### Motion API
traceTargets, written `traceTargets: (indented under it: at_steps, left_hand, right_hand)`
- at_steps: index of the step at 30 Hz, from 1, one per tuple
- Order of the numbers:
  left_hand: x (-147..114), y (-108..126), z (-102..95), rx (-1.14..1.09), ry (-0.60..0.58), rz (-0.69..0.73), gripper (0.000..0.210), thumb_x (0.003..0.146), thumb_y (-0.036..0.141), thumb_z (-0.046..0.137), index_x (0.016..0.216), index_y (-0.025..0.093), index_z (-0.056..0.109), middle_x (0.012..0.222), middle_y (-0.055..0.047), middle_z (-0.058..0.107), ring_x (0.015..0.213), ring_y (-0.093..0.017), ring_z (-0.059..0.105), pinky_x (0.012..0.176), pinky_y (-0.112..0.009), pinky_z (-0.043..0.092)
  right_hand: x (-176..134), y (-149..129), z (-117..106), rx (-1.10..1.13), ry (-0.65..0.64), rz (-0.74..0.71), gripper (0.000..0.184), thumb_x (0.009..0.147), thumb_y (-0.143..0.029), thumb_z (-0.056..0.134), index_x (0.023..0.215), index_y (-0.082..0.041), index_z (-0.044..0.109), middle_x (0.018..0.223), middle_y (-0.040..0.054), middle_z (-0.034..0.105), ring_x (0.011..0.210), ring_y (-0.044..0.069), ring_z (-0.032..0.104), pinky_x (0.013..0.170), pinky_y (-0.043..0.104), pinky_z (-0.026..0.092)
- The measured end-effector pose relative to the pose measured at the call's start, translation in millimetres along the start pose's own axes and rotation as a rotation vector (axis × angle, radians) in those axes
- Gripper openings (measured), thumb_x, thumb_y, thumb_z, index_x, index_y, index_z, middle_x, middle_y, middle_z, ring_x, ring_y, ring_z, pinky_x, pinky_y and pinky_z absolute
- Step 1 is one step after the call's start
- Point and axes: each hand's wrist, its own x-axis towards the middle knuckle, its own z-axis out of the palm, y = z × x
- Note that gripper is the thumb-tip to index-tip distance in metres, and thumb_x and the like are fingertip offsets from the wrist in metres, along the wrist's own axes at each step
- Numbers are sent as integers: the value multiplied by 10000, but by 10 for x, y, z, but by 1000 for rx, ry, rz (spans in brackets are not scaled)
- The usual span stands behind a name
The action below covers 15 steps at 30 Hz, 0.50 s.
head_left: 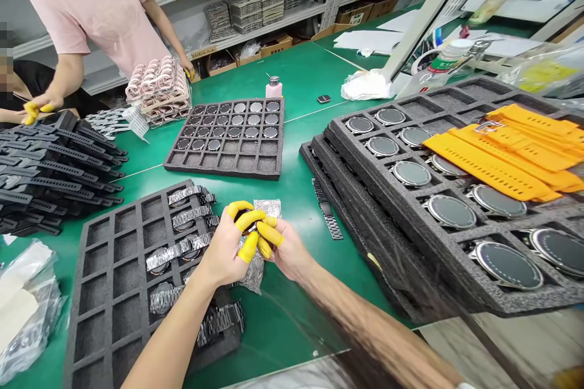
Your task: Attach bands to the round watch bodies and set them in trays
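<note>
Yellow finger cots cover the fingertips of both hands. My left hand [223, 249] is closed around a dark watch [246, 226], mostly hidden by the fingers. Pinched fingers of my right hand [285, 249] meet it from the other side; any small part between them is hidden. Below the hands lies a crinkled clear plastic bag [252, 276]. To the left, a black foam tray [109, 282] holds several watches with black metal link bands [182, 249] beside bare compartments. A loose black link band [326, 213] lies on the green table, right of my hands.
Stacked foam trays [347, 194] at right carry round watch faces [451, 211] and orange straps [497, 158]. Another watch tray [223, 167] lies ahead, near a pink bottle [274, 87]. Black straps [55, 164] pile up left. A co-worker in a pink shirt [100, 6] stands opposite.
</note>
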Motion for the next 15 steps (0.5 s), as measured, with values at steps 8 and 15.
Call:
traceTargets:
  at_steps: [8,15]
  left_hand:
    - [26,0,-6,-114,1,25,299,1036,260,530,1319,230,620,1261,-109,592,1178,-241,599,1029,-414,529]
    - [88,-116,-154,-144,491,27,134,900,192,790,985,240,698,987,-20,716,929,-166,688,852,-297,565]
  right_hand:
    - [-2,5,7,-27,-29,-9,485,856,-582,829,747,-188,567,489,-40,556,391,70,380,401,203,238]
    - [-29,-205,-65,-287,-229,61,486,895,-654,757,1043,-218,601,792,-5,698,685,162,658,616,266,527]
